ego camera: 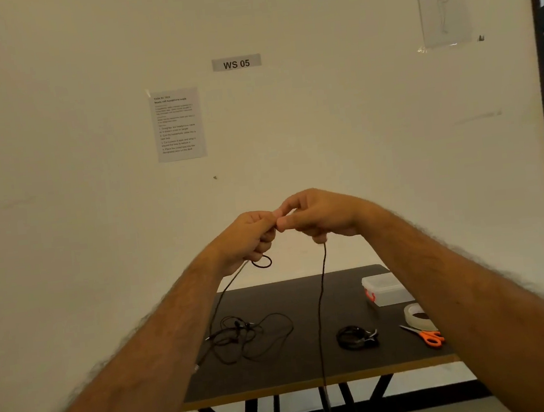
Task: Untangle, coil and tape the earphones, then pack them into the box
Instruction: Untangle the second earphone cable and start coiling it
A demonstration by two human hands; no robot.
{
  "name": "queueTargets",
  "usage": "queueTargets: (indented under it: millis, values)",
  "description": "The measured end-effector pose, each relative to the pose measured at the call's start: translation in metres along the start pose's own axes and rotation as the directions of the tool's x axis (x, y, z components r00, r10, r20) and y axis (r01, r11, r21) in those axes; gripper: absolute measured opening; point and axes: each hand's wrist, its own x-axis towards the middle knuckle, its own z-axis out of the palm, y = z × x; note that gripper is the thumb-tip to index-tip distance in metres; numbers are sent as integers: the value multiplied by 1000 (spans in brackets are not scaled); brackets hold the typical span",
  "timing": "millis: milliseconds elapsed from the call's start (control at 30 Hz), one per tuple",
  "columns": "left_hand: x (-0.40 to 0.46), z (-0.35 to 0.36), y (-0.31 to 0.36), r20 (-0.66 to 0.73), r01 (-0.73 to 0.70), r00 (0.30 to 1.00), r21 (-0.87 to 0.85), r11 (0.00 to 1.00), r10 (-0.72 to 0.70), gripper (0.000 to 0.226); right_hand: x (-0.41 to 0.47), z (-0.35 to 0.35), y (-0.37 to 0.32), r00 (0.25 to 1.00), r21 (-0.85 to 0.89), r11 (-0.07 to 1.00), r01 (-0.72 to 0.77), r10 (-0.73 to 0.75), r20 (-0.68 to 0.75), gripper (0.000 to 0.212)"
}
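While both arms are reaching out high over the table (281,372), a sheet (179,124) is hanging on the wall up and left of it, its small print too blurred to read beyond a numbered list. Right of the sheet, a grey sign (236,63) is reading "WS 05". Further right, a clear pouch (444,11) is taped to the wall with something pale inside that I cannot make out.

Above the table, the left hand (249,238) is curling its fingers round a black cord (321,301), a small loop of it hanging just below the fist. The right hand (318,216) is meeting it, thumb and forefinger pinching the same cord at the point where the hands are touching. One strand is dropping from each hand; the right one is hanging past the table's front edge.

On the table's left part, tangled earphones (247,337) are lying loose, the left strand running down to them. Near the middle, a coiled set (356,337) is lying apart from the tangle. At the right rear, a clear box (387,289) with a red clasp is sitting with its lid on; its contents cannot be told. In front of it, a tape roll (416,316) is lying just beside orange scissors (427,335).
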Motion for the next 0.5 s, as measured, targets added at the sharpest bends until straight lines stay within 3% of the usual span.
queueTargets:
  millis: [133,233,300,367,433,500]
  values:
    - [-3,-7,-6,-23,38,999,3,999,-37,35,0,-8,-1,944,-174,980,92,-141,-298,14]
    - [-3,-13,-13,-59,48,997,-10,999,-48,35,1,-16,7,867,-67,991,120,-137,-478,15]
    - [-3,-11,-13,-54,51,997,-5,999,-52,35,-1,-15,10,922,121,987,103,-49,-383,10]
    - [-3,-5,-10,-33,49,998,11,999,-49,35,-2,-8,9,991,258,966,-3,37,-126,15]
    - [-2,3,-6,-15,31,999,51,998,-30,35,-1,-2,8,998,169,984,-59,57,16,31]
    - [0,7,-5,-3,13,1000,91,996,-13,34,0,2,5,1000,32,999,-14,14,2,34]
